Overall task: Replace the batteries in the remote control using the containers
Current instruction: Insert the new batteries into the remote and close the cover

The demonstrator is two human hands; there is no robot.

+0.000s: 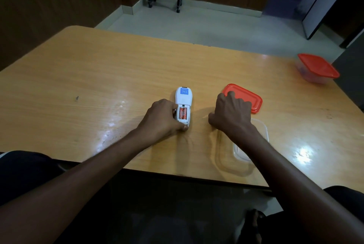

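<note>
Remote control (184,104) (blue label (184,91) unreadable) holds orange batteries (183,113).

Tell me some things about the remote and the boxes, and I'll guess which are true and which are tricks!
1. Two orange batteries sit in the open white remote control. True.
2. The left hand holds the remote control. True.
3. The far container has a blue lid. False: its lid is red.
4. The loose red lid lies on the floor. False: it lies on the wooden table.
5. The right hand is above the clear open container. True.
</note>
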